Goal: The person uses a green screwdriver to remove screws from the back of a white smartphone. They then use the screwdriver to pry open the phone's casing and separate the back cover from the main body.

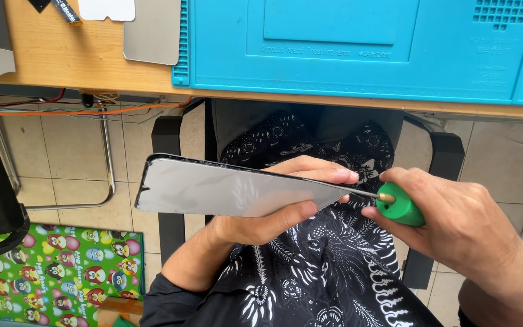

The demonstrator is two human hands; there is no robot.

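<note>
Nearest to us, over our lap in its black-and-white patterned cloth, our left hand is closed around a flat phone screen panel. The thumb lies along the panel's near edge and the fingers curl over its far edge, so the panel is clamped between them. It stretches away to the left of that hand, its grey reflective face turned up and a dark rim along the far edge, with a small notch at the left end. It hangs in the air above the lap, touching no surface.

Just to the right, our right hand is clenched on a screwdriver with a green handle. Its thin metal shaft points left and meets the right end of the panel, right at the fingertips of our left hand. The two hands sit close together, the panel's right end between them.

Below and to the left, on the tiled floor, we see a sheet with a colourful cartoon print on green.

Farther off runs the near edge of the wooden tabletop. A blue work mat covers its right part, reaching almost to that near edge. Towards the tabletop's left, a grey metal plate lies beside the mat, and wires hang under the near edge.
</note>
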